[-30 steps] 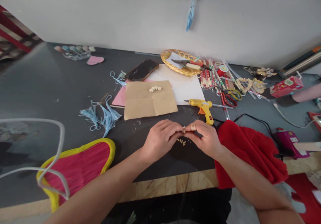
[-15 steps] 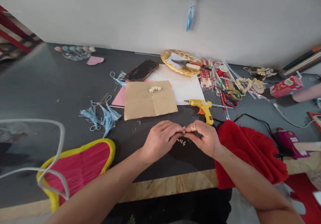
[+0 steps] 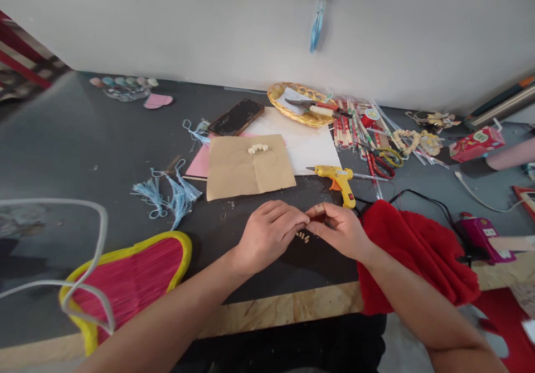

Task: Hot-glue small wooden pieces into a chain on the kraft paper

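Fingertips of my left hand (image 3: 271,231) and my right hand (image 3: 336,228) meet over the dark tabletop, both pinched on a small pale wooden stick piece (image 3: 307,221). Most of that piece is hidden by the fingers. Just below them on the table lie several more short stick pieces (image 3: 303,236). Behind my hands a brown paper sheet (image 3: 234,175) with a faint drawn outline carries a short row of pale pieces (image 3: 258,148). A yellow glue gun (image 3: 340,180) rests on its side beyond my right hand.
Blue tassels (image 3: 178,200) and a pink, yellow-rimmed pad (image 3: 134,284) lie to the left. At the back are a phone (image 3: 236,116), a wicker basket (image 3: 305,117) with pliers, and scissors (image 3: 384,164) among wrapped sticks (image 3: 345,127). A red cloth (image 3: 409,250) lies by my right forearm.
My fingers have shifted slightly around the small stick piece, and the left fingers now cover more of it. The things on the table stay where they were.
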{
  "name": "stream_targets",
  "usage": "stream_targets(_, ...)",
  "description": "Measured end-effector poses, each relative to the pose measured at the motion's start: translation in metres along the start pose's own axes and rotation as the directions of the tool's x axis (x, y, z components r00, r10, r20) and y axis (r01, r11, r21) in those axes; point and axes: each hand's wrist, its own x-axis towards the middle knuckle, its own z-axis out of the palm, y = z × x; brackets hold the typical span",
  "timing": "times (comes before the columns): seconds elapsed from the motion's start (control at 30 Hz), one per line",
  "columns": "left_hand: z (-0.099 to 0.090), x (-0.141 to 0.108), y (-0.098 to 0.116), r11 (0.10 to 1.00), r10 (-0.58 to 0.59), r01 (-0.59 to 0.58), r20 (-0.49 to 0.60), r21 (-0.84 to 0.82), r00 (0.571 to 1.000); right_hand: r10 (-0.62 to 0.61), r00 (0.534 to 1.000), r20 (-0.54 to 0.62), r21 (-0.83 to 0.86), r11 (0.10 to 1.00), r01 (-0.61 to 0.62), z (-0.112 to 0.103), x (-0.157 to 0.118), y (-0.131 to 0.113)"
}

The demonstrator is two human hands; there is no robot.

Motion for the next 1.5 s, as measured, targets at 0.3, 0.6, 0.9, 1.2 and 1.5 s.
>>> stream_targets(0.3, 0.002, -0.0001, -0.0002, 0.987, -0.143, 0.142, -0.007, -0.076, 0.99, -0.038, 0.998, -0.056, -0.047, 0.998, 0.036, -0.001, 0.0003, -0.0001)
stream_targets(0.6, 0.0009, 0.0014, -0.0007, 0.997, -0.041, 0.04, -0.021, -0.059, 0.999, -0.006, 1.0, -0.009, 0.067, 0.998, 0.006, 0.0007, -0.0004, 0.0029)
stream_targets(0.9, 0.0009, -0.002, -0.0006, 0.992, -0.072, 0.071, -0.006, -0.105, 0.997, 0.056, 0.998, -0.003, 0.223, 0.973, -0.054, 0.0032, 0.0028, 0.0004)
stream_targets(1.2, -0.0038, 0.0039, 0.0061, 0.664, -0.51, 0.526, 0.192, -0.531, 0.838, 0.105, 0.994, -0.005, 0.188, 0.977, -0.102, 0.0008, 0.0014, -0.0032)
stream_targets(1.5, -0.0036, 0.0062, 0.0042, 0.204, -0.575, 0.711, 0.505, -0.673, 0.643, -0.053, 0.998, -0.032, 0.118, 0.991, 0.056, 0.0021, 0.0, 0.0011)
